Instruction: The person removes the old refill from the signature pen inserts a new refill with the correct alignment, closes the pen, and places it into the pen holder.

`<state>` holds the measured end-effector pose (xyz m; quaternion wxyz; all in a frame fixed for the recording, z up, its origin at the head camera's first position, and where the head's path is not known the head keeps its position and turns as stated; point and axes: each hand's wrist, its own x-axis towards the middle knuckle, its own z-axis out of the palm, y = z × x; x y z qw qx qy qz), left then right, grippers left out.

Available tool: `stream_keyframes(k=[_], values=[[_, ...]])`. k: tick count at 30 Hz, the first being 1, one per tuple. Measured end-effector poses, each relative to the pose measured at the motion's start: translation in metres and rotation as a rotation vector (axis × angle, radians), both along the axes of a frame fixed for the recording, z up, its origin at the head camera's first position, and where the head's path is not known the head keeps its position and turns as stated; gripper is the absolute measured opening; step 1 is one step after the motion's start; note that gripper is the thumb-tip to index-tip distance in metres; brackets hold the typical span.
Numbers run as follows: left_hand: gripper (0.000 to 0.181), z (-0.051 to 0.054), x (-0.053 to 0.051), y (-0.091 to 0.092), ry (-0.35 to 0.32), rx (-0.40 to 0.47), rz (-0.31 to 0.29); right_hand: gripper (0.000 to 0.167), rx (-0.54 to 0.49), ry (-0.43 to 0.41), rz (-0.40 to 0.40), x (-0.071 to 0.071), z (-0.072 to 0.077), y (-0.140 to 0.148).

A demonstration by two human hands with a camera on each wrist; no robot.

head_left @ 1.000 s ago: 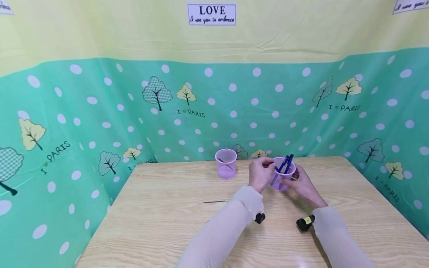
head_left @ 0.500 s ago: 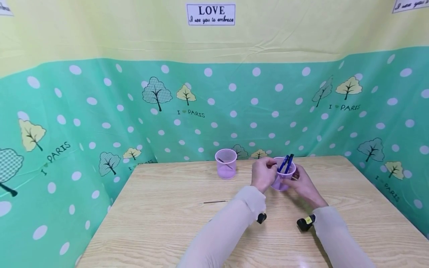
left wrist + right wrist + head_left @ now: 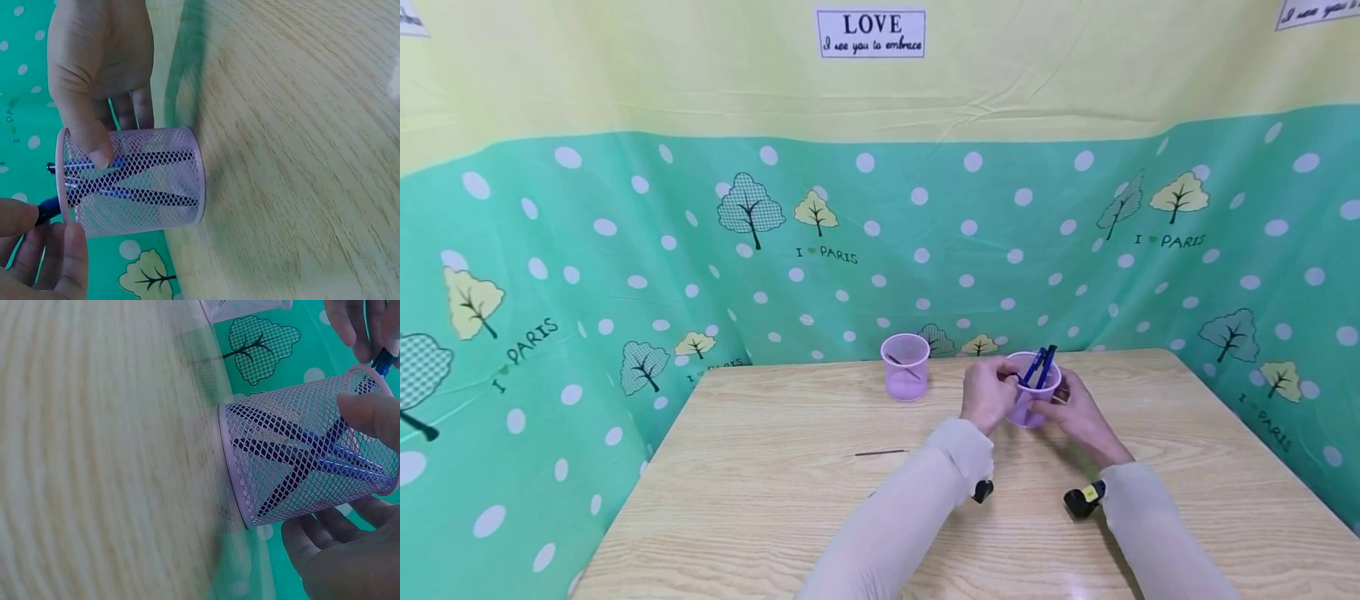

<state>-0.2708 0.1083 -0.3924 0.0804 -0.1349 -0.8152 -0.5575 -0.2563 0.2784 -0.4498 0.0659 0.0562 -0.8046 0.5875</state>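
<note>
A lilac mesh pen cup (image 3: pixel 1027 408) stands upright at the back right of the table. My right hand (image 3: pixel 1078 417) holds its side, thumb (image 3: pixel 372 415) on the near wall and fingers around the far side. At the rim, my left hand (image 3: pixel 991 392) pinches the upper end of a blue pen (image 3: pixel 47 210); the pen's lower part slants inside the cup. Other blue pens (image 3: pixel 1047 367) lean in the same cup, their ends above the rim. Through the mesh, both wrist views show the pens crossing.
A second lilac mesh cup (image 3: pixel 906 383), with a dark slim item inside, stands to the left. A thin dark stick (image 3: pixel 880 452) lies on the wooden table (image 3: pixel 737 500), left of my left forearm. A green dotted curtain (image 3: pixel 850 275) hangs behind the table's back edge.
My left hand has shifted slightly right, closer to the cup's rim, with the pen in its fingers. My right hand and the cup have stayed in place.
</note>
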Motion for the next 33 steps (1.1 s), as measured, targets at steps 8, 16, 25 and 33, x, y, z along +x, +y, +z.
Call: stream_keyframes(k=[8, 16, 25, 33], values=[[0.025, 0.000, 0.000, -0.002, 0.003, -0.040, 0.003, 0.085, -0.013, 0.023, 0.016, -0.001, 0.000, 0.000], [0.026, -0.009, -0.002, -0.008, -0.006, -0.026, -0.037, 0.086, -0.009, 0.009, 0.005, 0.000, 0.000, 0.000], [0.030, -0.013, 0.001, -0.023, 0.030, -0.117, -0.104, 0.090, 0.034, -0.026, -0.022, 0.004, 0.003, 0.002], [0.033, -0.019, 0.003, -0.047, 0.141, -0.264, -0.121, 0.090, 0.030, -0.028, -0.023, 0.013, 0.004, 0.002]])
